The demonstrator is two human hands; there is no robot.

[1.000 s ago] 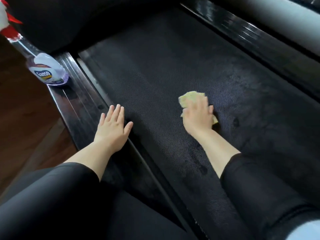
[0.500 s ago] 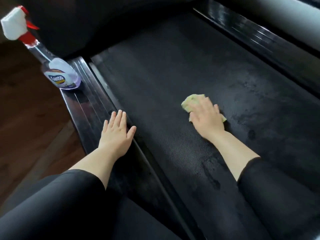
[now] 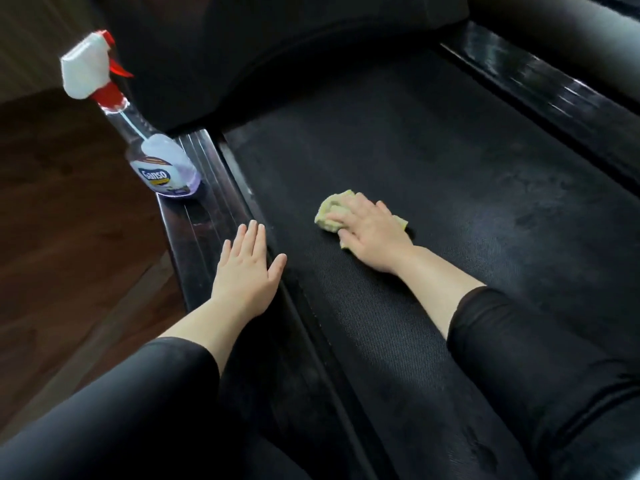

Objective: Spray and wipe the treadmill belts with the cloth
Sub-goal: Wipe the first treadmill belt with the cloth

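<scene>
A treadmill belt [image 3: 450,202] was being wiped by a person kneeling at its near end, as seen from the head camera. A bunched yellow cloth [image 3: 329,211] was held flat against the belt's left half by the right hand [image 3: 372,235], whose fingers were bent lightly over it; most of the cloth showed ahead of the fingertips, a corner behind the wrist. The left hand [image 3: 247,271] was laid open, fingers straight and together, on the glossy side rail [image 3: 204,202], holding nothing and judged to be a brace. The belt's long axis ran from the person away towards the dark motor hood [image 3: 242,46], and the larger unwiped stretch was judged to lie ahead and to the right of the cloth, so strokes along that axis were called for. A spray bottle [image 3: 162,168] stood upright on the same rail, just ahead of the left hand and nearer to it than to the right, its red-tipped nozzle apparently turned towards the hood.
</scene>
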